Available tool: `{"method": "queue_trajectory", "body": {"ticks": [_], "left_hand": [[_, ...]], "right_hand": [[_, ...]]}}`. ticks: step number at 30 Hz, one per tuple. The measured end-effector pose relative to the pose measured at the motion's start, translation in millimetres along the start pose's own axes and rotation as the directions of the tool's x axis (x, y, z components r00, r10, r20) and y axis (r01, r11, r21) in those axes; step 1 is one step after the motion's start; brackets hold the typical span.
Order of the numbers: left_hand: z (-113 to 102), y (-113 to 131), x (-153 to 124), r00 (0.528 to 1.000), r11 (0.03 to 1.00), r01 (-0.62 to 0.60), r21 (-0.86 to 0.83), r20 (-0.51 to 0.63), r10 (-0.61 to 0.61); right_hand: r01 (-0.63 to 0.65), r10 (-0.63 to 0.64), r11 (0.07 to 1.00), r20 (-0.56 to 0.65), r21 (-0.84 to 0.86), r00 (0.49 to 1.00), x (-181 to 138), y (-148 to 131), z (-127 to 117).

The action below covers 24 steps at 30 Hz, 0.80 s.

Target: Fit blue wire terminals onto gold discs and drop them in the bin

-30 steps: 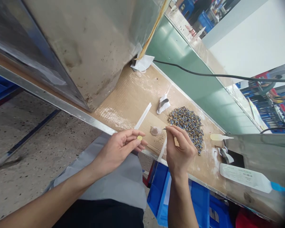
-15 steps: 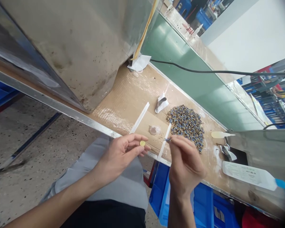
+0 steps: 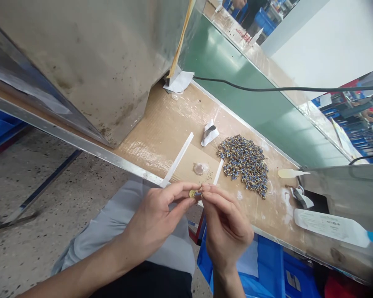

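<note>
Head view: the left hand (image 3: 161, 211) pinches a small yellow disc (image 3: 191, 193) between thumb and fingers, and the right hand (image 3: 225, 225) has its thumb and forefinger pressed together on a small blue piece (image 3: 198, 193), mostly hidden by the fingertips. The 2 parts meet, or nearly so, just above the near edge of the table; whether they touch I cannot tell. For good work here, the disc is best held by its rim with its face uncovered, the left hand steady and only the right fingertips making fine shifts; too hard a squeeze could tilt the disc or flick it out. The table's metal edge (image 3: 136, 169) runs right below the hands, so a dropped part could fall toward the lap or the blue bin (image 3: 267, 265). Beyond the fingers sits a clear dish (image 3: 201, 168) with tiny bits beside it, between 2 white strips, easy to brush with a knuckle. The pile (image 3: 244, 161) limits forward room on the right; bare brown tabletop (image 3: 161, 120) gives more space to the left, up to the metal box (image 3: 111, 62).
</note>
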<state>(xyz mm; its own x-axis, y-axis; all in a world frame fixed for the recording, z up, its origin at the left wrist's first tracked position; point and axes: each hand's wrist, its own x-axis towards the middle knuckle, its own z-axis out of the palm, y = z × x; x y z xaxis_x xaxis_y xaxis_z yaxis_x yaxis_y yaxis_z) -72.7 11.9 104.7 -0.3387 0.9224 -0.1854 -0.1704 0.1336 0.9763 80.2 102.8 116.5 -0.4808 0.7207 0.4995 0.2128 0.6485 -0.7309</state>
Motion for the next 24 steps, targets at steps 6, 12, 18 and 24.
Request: {"method": "queue_trajectory", "body": {"ticks": [6, 12, 18, 24], "left_hand": [[-1, -2, -4, 1.0, 1.0, -0.015, 0.021, 0.003, 0.015], [0, 0, -4, 1.0, 0.999, -0.015, 0.047, -0.004, 0.016], [-1, 8, -9, 0.998, 0.991, -0.06, 0.118, 0.004, 0.059], [1, 13, -11, 0.997, 0.98, -0.082, 0.183, 0.013, 0.081]], "right_hand": [[0.026, -0.026, 0.999, 0.002, -0.022, 1.0, 0, -1, 0], [0.069, -0.067, 0.995, 0.024, -0.068, 0.997, 1, -2, -3], [0.174, -0.172, 0.976, 0.024, -0.133, 0.985, -2, -6, -4], [0.314, -0.312, 0.934, 0.036, -0.172, 0.949, -9, -8, -4]]}}
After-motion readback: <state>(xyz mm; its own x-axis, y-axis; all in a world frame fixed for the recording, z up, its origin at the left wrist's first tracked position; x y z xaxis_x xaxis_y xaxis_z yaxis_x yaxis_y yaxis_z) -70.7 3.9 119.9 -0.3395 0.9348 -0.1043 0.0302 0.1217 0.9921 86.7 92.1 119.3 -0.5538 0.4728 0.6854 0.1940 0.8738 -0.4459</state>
